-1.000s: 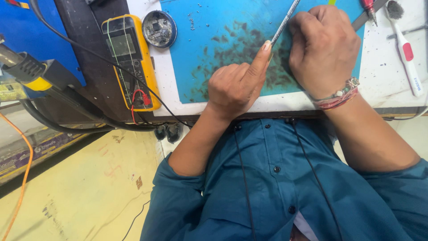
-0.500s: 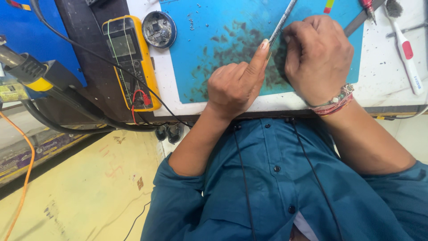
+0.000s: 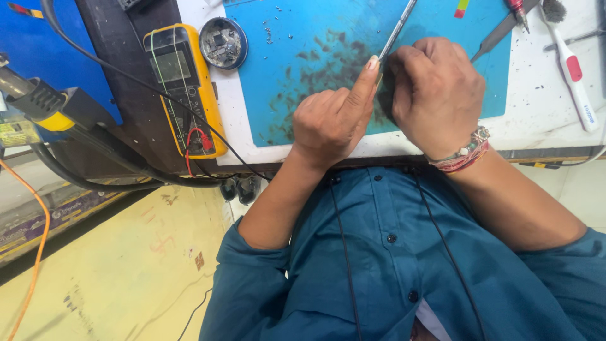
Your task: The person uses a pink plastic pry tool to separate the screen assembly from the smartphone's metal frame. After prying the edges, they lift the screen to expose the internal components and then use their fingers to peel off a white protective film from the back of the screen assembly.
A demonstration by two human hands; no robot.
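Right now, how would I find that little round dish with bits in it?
Start at the big blue work mat on the white bench. Just off its left edge, beside the yellow multimeter, sits the small round tin. It is the only circular thing there, filled with tiny metal parts.

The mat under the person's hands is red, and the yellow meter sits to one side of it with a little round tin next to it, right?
Not quite: the head view shows the mat is blue, with dark smudges, not red. The rest holds: the yellow meter lies to one side of it, with the little round tin beside it, and both hands, left hand and right hand, work over the mat.
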